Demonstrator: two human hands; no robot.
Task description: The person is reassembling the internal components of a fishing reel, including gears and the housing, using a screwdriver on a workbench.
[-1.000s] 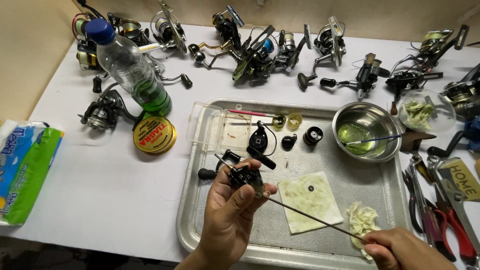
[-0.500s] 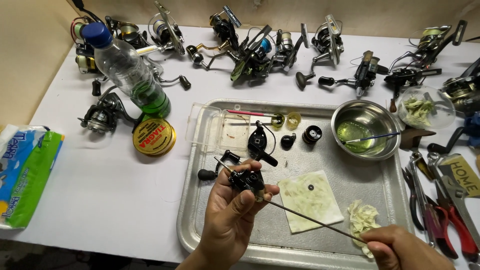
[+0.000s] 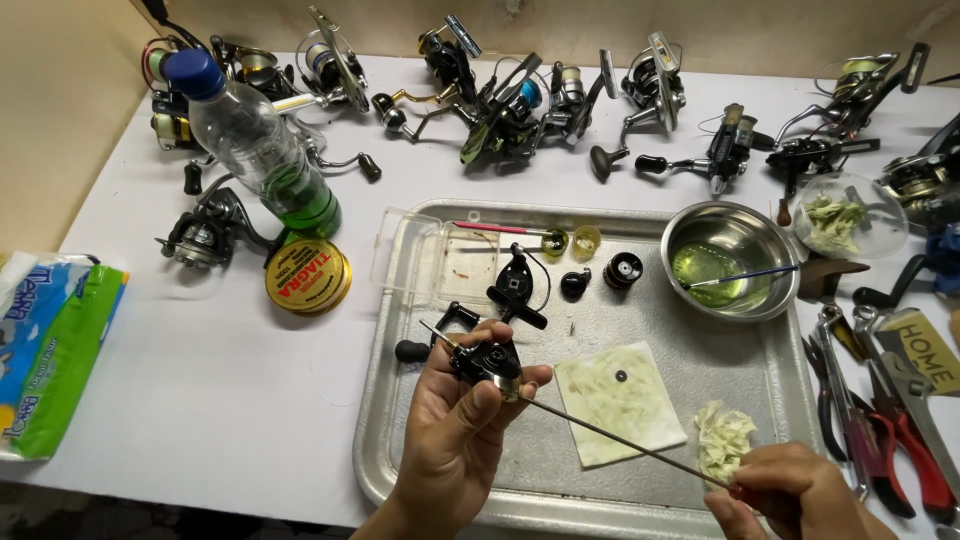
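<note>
My left hand [image 3: 455,440] grips a small black fishing reel body [image 3: 487,358] over the front of a metal tray [image 3: 385,400]. My right hand [image 3: 790,495], at the tray's front right corner, holds a long thin screwdriver [image 3: 610,435] by its red handle. Its tip rests at the reel body. A stained square of paper [image 3: 620,400] with a tiny black ring on it lies under the shaft. A crumpled tissue wad [image 3: 725,440] sits beside my right hand.
On the tray: a steel bowl [image 3: 730,262] of greenish liquid with a brush, black reel parts [image 3: 520,290], small caps, a clear lid [image 3: 425,255]. Several fishing reels [image 3: 510,100] line the back. A bottle [image 3: 260,145], a gold line spool [image 3: 308,275], a tissue pack [image 3: 50,350], pliers [image 3: 880,420].
Both hands stay almost in place. The left hand's fingers have shifted slightly on the reel body, and the screwdriver keeps its tip at it.
</note>
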